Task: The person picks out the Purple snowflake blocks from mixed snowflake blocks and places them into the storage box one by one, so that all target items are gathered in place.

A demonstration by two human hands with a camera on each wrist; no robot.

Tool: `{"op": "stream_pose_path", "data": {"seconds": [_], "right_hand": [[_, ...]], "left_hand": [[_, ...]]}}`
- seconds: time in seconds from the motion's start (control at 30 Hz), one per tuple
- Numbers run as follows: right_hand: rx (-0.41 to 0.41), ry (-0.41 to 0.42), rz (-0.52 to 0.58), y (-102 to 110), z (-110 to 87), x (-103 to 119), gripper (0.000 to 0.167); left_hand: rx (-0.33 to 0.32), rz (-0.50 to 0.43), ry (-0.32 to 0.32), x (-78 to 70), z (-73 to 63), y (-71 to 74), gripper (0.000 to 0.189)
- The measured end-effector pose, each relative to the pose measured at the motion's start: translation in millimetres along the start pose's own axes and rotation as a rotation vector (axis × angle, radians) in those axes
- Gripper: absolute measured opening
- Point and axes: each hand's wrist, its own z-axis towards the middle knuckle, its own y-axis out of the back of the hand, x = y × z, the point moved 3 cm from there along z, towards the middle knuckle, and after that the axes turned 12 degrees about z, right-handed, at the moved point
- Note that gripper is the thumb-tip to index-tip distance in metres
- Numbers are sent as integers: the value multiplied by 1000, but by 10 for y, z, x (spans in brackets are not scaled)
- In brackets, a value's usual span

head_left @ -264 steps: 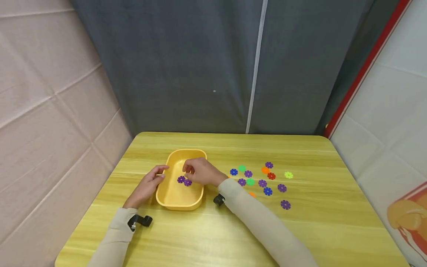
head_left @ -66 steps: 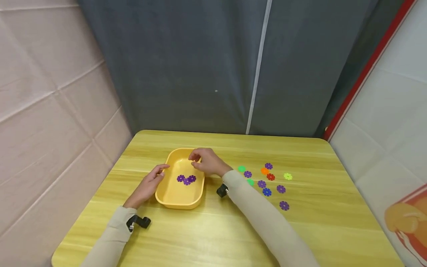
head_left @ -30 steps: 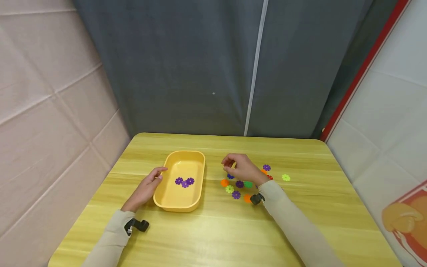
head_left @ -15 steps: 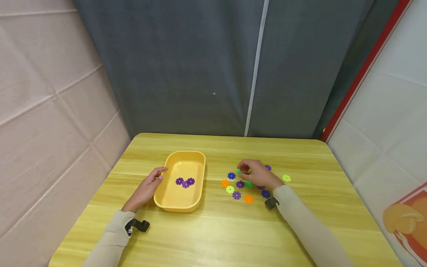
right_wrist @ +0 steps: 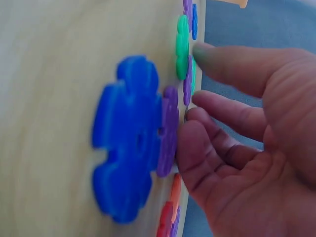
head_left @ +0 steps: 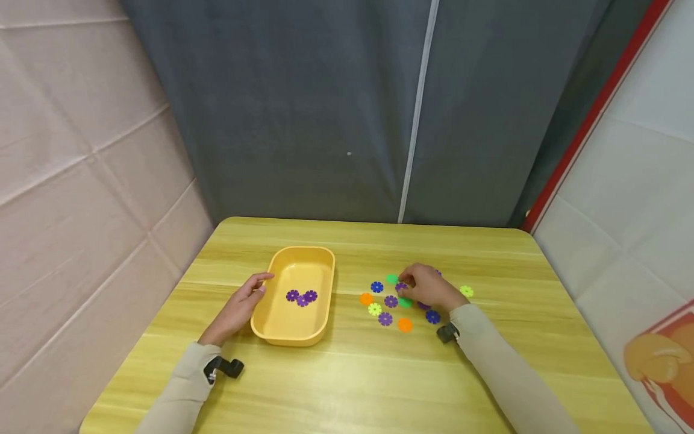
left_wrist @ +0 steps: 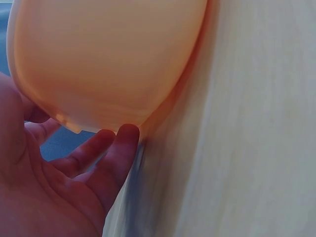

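- Currently the right hand point(head_left: 432, 287) bends its fingers about a purple flower-shaped disc point(head_left: 401, 287) lying on the right half of the counter point(head_left: 347, 386); thumb and index fingertips stand close to it, but whether they pinch it cannot be told.
- The left hand point(head_left: 241, 304) lies against the left side of the yellow tray point(head_left: 287, 325), its fingers loose and unclenched, fingertips touching the outer wall.
- Three purple discs point(head_left: 302, 300) sit together on the tray's floor.
- Partly covered by the right hand are a near green disc point(head_left: 405, 302) and a purple disc to its right; another purple disc point(head_left: 438, 273) shows just an edge beyond the knuckles.
- A red disc point(right_wrist: 165, 222) and an orange one are cut off or overlapped low in the right wrist view, where a blue disc point(right_wrist: 129, 140) fills the foreground.
- Much of the tray runs out of the left wrist view, and its contents are hidden there.
- Light yellow wood grain covers the counter, whose near edge is out of view.
- Behind hangs a dark grey curtain point(head_left: 282, 120) with a pale vertical strip; creased pinkish sheeting point(head_left: 70, 241) closes the left, and a white panel point(head_left: 640, 199) edged in red the right, its printed picture cropped.
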Motion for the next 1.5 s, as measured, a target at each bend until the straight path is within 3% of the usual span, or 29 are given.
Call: {"op": "stream_pose_path", "data": {"seconds": [0.3, 0.57, 0.83, 1.2, 1.5], "right_hand": [[34, 12, 37, 2, 18, 18, 17], [42, 61, 53, -9, 41, 48, 17], [23, 38, 146, -9, 85, 105, 19], [4, 86, 150, -35, 183, 325, 27], [28, 177, 267, -116, 241, 597, 20]], "left_hand": [[3, 4, -4, -5, 14, -5, 43], [7, -10, 15, -18, 1, 3, 43], [7, -6, 17, -19, -12, 8, 44], [-8, -11, -19, -1, 5, -4, 42], [-4, -9, -14, -25, 16, -20, 42]]}}
